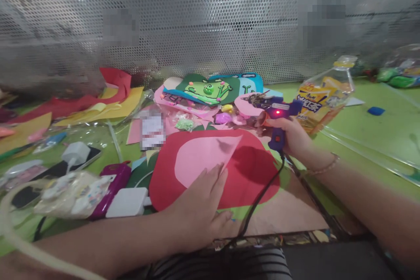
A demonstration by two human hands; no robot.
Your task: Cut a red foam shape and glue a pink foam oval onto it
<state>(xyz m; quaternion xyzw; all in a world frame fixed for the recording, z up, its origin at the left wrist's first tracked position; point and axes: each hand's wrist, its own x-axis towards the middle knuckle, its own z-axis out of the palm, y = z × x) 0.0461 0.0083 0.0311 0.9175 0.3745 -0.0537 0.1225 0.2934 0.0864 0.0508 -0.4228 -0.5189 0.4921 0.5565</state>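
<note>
My left hand (205, 201) lies flat with fingers stretched over the lower right edge of a pink paper piece (193, 157), its thumb apart from the fingers. The pink piece has a rounded left side and a pointed upper right corner. Beneath it is a larger red paper shape (256, 175) with rounded corners. Gripped in my right hand (292, 135) is a blue-purple hot glue gun (278, 138) with a lit red light, held above the right part of the red paper. Its nozzle points left, and its black cord (264, 192) hangs down across the red paper.
Behind the red paper lie decorated paper cutouts (210, 89) and small bags of coloured clay (185, 123). A tea bottle (328, 96) leans at right. Left are a purple case (114, 183), white adapter (127, 201), charger (76, 154) and coloured paper. A perforated metal panel (210, 17) closes off the back.
</note>
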